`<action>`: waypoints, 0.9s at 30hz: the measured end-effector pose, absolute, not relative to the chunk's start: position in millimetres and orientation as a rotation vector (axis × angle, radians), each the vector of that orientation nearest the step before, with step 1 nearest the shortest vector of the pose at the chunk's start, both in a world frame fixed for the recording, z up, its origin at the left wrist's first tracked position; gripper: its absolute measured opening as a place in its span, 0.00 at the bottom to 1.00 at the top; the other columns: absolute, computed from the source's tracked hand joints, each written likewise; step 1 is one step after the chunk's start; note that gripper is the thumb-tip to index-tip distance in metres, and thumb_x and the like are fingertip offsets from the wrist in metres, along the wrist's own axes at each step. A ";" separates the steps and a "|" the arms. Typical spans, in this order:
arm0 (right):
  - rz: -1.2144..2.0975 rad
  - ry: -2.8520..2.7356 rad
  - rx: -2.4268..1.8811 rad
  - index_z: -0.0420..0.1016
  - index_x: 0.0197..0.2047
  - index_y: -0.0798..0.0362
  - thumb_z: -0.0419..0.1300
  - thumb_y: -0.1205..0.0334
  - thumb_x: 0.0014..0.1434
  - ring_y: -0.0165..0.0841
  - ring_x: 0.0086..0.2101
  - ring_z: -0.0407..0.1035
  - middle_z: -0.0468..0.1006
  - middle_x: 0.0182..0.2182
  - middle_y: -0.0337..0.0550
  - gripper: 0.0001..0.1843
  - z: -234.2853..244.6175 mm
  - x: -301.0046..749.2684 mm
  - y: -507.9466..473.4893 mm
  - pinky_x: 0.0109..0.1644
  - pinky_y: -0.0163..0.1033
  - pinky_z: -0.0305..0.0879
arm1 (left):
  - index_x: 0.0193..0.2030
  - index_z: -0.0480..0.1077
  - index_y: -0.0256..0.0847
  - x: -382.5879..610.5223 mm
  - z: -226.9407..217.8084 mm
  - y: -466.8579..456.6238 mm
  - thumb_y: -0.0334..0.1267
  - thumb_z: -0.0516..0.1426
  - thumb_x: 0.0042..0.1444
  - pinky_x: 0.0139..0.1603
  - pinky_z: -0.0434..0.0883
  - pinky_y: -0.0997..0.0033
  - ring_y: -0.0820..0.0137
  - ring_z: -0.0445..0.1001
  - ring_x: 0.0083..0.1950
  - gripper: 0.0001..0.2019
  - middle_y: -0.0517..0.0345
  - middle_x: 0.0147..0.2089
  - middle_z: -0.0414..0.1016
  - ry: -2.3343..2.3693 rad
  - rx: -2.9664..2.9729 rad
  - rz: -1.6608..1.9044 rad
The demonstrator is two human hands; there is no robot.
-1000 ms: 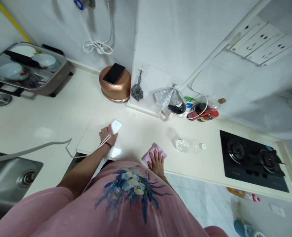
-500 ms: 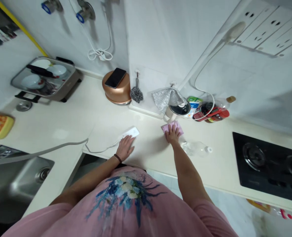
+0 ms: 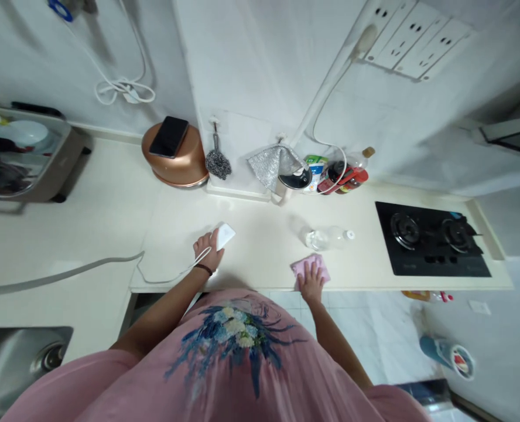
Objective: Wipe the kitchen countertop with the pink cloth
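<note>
My left hand (image 3: 207, 249) is closed round a white power strip (image 3: 223, 234), tilted up off the cream counter (image 3: 260, 246). Its white cable (image 3: 163, 278) trails left along the counter edge. My right hand (image 3: 310, 280) lies flat, fingers spread, on a pink cloth (image 3: 306, 266) near the counter's front edge. A clear plastic bottle (image 3: 328, 237) lies on its side just behind the cloth.
A copper pot (image 3: 176, 161) with a black phone (image 3: 168, 136) on top stands at the back. A steel scrubber (image 3: 218, 163), a silvery cloth (image 3: 271, 164) and sauce bottles (image 3: 343, 176) line the wall. Black gas hob (image 3: 431, 240) at right, dish rack (image 3: 18, 152) and sink (image 3: 18, 363) at left.
My right hand has drawn the pink cloth from the back of the counter to its front edge. My left hand has gone from lying on the power strip to gripping and tilting it up.
</note>
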State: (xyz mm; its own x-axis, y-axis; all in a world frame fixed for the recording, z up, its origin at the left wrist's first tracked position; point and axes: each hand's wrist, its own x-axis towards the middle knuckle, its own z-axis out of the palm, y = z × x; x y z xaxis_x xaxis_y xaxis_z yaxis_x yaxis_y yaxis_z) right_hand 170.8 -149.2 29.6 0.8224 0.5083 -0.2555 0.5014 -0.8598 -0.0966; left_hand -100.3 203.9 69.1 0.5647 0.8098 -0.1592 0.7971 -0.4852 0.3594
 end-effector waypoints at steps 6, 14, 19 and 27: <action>0.474 -0.368 -3.052 0.40 0.83 0.49 0.35 0.42 0.75 0.59 0.78 0.37 0.40 0.82 0.56 0.40 42.5 175.4 -112.1 0.75 0.74 0.44 | 0.81 0.54 0.39 -89.6 69.3 207.9 0.44 0.58 0.65 0.66 0.60 0.43 0.43 0.63 0.67 0.39 0.34 0.67 0.66 1.266 2.403 -0.034; 0.561 -1.635 -2.589 0.49 0.82 0.39 0.52 0.47 0.72 0.55 0.79 0.36 0.45 0.82 0.45 0.39 19.3 56.4 -17.1 0.78 0.68 0.38 | 0.81 0.53 0.40 -40.5 66.6 184.7 0.42 0.60 0.66 0.65 0.60 0.43 0.43 0.63 0.65 0.40 0.35 0.65 0.67 1.215 2.424 -0.031; 0.458 -1.632 -2.585 0.56 0.80 0.38 0.51 0.49 0.74 0.51 0.78 0.39 0.51 0.81 0.42 0.34 23.3 111.4 -69.0 0.79 0.65 0.39 | 0.82 0.51 0.36 -38.0 68.0 178.6 0.45 0.57 0.67 0.67 0.60 0.42 0.43 0.62 0.67 0.40 0.33 0.67 0.66 1.251 2.426 -0.019; -0.090 -0.987 -3.120 0.73 0.66 0.49 0.63 0.48 0.70 0.46 0.61 0.71 0.73 0.66 0.52 0.26 43.0 273.9 -215.2 0.64 0.60 0.72 | 0.80 0.52 0.30 -19.5 66.2 137.9 0.46 0.56 0.65 0.76 0.47 0.36 0.38 0.47 0.80 0.41 0.29 0.79 0.53 1.518 2.374 0.169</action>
